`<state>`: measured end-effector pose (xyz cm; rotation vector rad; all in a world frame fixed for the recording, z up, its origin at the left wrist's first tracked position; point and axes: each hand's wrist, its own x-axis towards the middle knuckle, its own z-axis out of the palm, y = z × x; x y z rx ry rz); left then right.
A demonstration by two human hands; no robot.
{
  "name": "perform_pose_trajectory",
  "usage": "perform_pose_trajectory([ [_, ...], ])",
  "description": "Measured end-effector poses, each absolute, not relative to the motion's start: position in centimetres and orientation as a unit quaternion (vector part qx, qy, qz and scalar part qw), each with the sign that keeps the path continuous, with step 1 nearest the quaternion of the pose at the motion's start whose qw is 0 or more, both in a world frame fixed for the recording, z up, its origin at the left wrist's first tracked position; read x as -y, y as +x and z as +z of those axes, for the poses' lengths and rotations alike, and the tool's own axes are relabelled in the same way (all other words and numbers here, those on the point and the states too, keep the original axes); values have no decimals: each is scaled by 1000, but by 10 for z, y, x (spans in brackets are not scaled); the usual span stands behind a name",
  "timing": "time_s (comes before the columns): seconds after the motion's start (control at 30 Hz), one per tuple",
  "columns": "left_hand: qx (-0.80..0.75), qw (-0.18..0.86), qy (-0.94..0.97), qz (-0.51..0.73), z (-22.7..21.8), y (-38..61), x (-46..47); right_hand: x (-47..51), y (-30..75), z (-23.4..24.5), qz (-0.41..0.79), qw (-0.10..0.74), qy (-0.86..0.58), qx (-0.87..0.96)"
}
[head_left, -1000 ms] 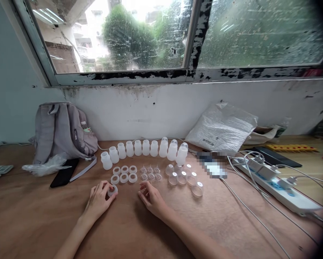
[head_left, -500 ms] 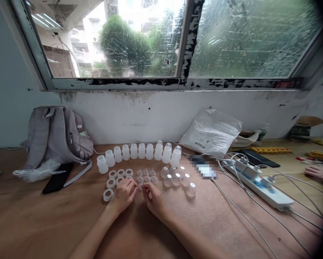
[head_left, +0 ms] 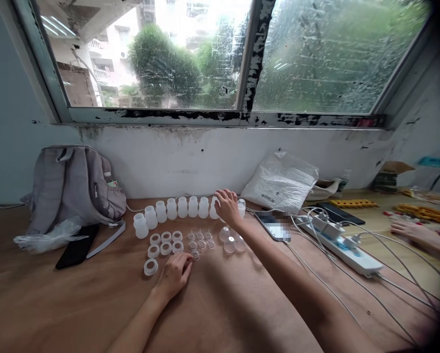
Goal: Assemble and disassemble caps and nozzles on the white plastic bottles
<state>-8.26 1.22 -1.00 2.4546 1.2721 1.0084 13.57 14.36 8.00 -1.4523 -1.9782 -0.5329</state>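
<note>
Gripping an upright bottle [head_left: 241, 208], neck up, right hand [head_left: 227, 206].

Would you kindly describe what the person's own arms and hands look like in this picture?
Both forearms are bare, with no sleeves in view. The left hand and the right hand wear no gloves; no rings, watch or bracelets show. The fingers are slim with short nails. No markings are visible.

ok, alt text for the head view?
Right hand reaches onto a row of small white bottles near the wall; left hand rests on the wooden table beside small clear cups and white rings.
</note>
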Motion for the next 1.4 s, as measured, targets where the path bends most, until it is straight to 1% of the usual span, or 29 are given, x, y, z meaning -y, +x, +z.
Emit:
perform_pose_trajectory([
  [0.1,-426,99,828,351,-11,-84,-13,-171,147,86,-229,214,-580,752],
  [0.17,-423,95,828,355,-11,-85,-13,-180,152,84,-235,167,-595,750],
  [0.23,-421,89,828,360,-11,-86,-13,-182,154,80,-232,148,-603,749],
  [0.33,-420,81,829,361,-9,-87,-12,-178,154,77,-201,155,-610,751],
  [0.4,-418,69,832,357,-8,-87,-11,-173,154,81,-176,166,-610,755],
  [0.47,-416,54,834,357,-8,-88,-11,-167,154,89,-159,198,-604,755],
  [0.63,-421,13,814,400,-8,-86,-10,-133,150,118,-102,373,-531,754],
  [0.73,-440,-14,786,434,-8,-84,-7,-93,139,120,-9,444,-500,744],
  [0.83,-443,-31,777,446,-6,-81,-3,-51,124,97,148,466,-468,737],
  [0.93,-422,-7,800,426,-4,-79,2,-25,110,62,300,493,-452,681],
  [1.0,-408,15,815,411,-4,-78,4,-19,104,40,374,504,-452,634],
  [1.07,-400,22,828,393,-4,-79,3,-20,103,25,418,494,-459,609],
  [1.13,-389,14,844,370,-4,-81,2,-23,103,16,433,471,-472,606],
  [1.23,-373,31,860,347,-3,-82,2,-26,106,11,399,466,-499,612],
  [1.4,-364,150,849,353,3,-74,12,-23,115,5,337,481,-507,631],
])
